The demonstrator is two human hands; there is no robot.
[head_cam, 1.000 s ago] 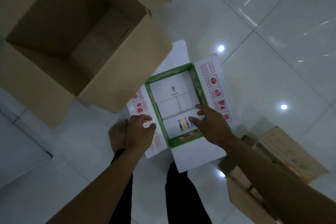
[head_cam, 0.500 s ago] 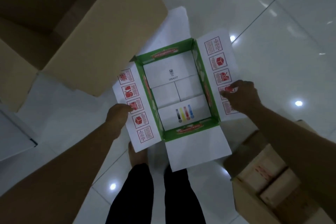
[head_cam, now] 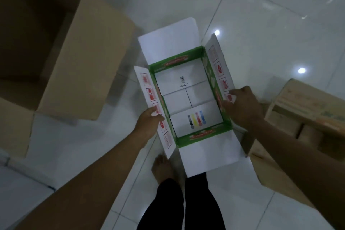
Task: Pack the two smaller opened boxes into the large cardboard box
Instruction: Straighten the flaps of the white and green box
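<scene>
An opened green and white box (head_cam: 188,99) is held off the floor in front of me, its four white flaps spread out. My left hand (head_cam: 148,124) grips its left flap, over the red symbols. My right hand (head_cam: 240,105) grips the box's right wall and flap. The large brown cardboard box (head_cam: 61,58) stands open at the upper left, its dark inside empty as far as I can see. A second smaller brown box (head_cam: 302,115) lies opened at the right, partly behind my right forearm.
Glossy white floor tiles (head_cam: 261,30) stretch beyond the boxes, with ceiling lights reflected in them. My bare foot (head_cam: 162,168) and black trouser legs (head_cam: 181,205) are directly below the held box. A loose brown flap of the right box reaches toward my legs.
The green and white box has come up off the floor and nearer to me. Both hands shifted from its near end out to its side flaps.
</scene>
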